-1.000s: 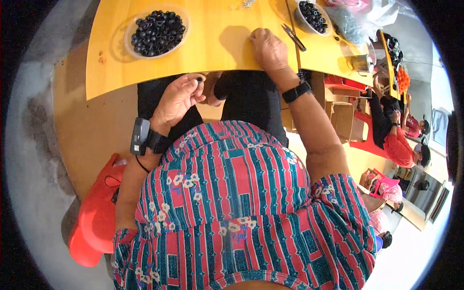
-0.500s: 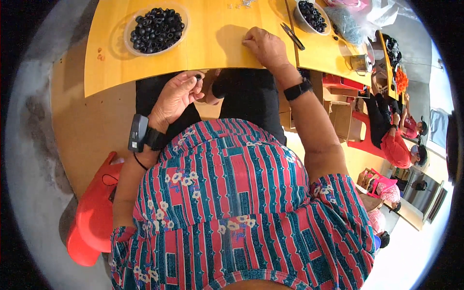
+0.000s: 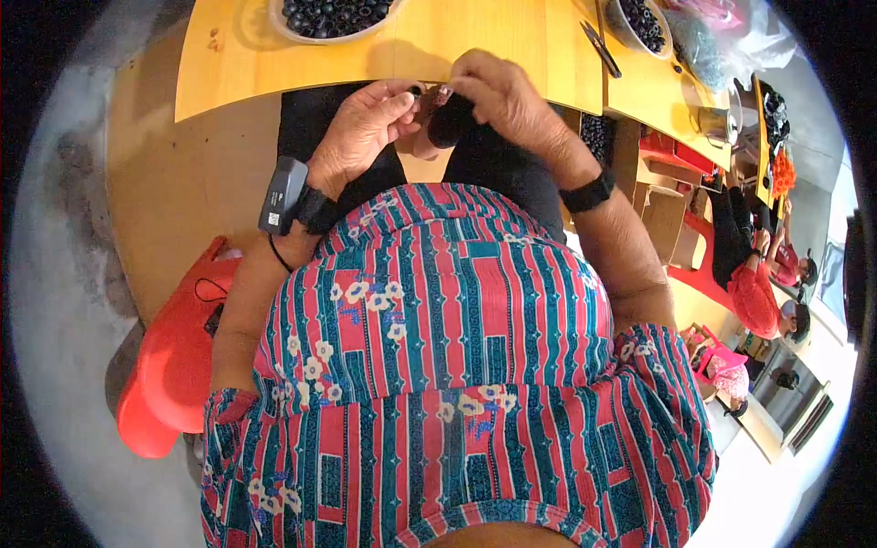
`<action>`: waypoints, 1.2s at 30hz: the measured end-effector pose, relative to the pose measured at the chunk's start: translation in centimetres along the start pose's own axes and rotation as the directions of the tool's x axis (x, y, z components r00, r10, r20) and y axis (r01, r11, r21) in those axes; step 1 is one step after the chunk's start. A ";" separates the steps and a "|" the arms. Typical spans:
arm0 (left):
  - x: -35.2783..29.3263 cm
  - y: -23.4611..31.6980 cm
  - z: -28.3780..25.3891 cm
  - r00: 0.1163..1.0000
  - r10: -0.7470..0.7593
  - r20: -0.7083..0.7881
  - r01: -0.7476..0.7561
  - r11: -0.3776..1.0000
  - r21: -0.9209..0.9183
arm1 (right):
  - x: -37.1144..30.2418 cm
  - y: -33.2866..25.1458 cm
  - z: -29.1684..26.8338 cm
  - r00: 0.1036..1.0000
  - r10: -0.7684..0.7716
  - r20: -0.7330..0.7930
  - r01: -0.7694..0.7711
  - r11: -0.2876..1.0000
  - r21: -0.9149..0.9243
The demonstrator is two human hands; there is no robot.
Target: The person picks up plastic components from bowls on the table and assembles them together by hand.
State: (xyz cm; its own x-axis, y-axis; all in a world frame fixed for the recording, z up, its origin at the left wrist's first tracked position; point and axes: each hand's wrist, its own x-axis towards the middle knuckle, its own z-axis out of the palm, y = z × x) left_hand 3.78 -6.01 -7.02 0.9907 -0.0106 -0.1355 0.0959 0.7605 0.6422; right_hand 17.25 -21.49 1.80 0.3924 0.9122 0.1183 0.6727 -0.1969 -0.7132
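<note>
Your left hand point(image 3: 363, 129) is pinching a small black bead point(image 3: 416, 92) between thumb and forefinger, just on your side of the near edge of the yellow counter point(image 3: 484, 29). Your right hand point(image 3: 516, 105) is hovering just to the right of the bead, thumb and forefinger drawn close; whether that grip is holding anything cannot be told. The bead's axis is not showing clearly. Farther off, a plastic bowl point(image 3: 322, 42) of black beads point(image 3: 333, 16) is sitting left, snips point(image 3: 600, 48) right.

No text is readable, wrist label point(image 3: 273, 218) included.
</note>
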 end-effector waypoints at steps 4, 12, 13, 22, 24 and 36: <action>-0.1 -0.1 0.7 0.996 0.036 -0.082 -0.032 0.998 0.052 | -0.8 -1.5 1.7 0.913 0.362 0.190 -0.409 0.814 0.412; -0.1 -0.5 1.1 0.980 0.175 -0.095 -0.144 0.953 0.267 | -1.4 -1.1 2.7 0.831 0.443 0.335 -0.554 0.609 0.568; -0.1 -0.5 1.0 0.978 0.189 -0.088 -0.153 0.937 0.313 | -1.4 -1.3 2.8 0.831 0.444 0.335 -0.554 0.610 0.567; -0.4 -0.3 1.1 0.964 0.262 -0.044 -0.192 0.803 0.564 | -1.8 -0.4 3.4 0.815 0.423 0.396 -0.577 0.527 0.624; -0.4 -0.3 1.1 0.962 0.272 -0.032 -0.201 0.779 0.594 | -2.0 -0.2 3.6 0.760 0.408 0.505 -0.623 0.238 0.745; 0.0 -0.9 0.8 0.970 0.242 -0.032 -0.177 0.788 0.589 | -3.3 -1.1 5.6 0.746 0.477 0.465 -0.505 -0.049 0.862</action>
State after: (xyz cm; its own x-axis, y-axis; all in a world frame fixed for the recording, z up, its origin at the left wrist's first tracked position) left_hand 3.82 -7.21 -6.96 0.9810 0.1942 0.0000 -0.0434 0.2190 0.9748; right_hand 11.72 -22.26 -1.62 0.3222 0.7537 -0.5729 -0.7720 -0.1411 -0.6198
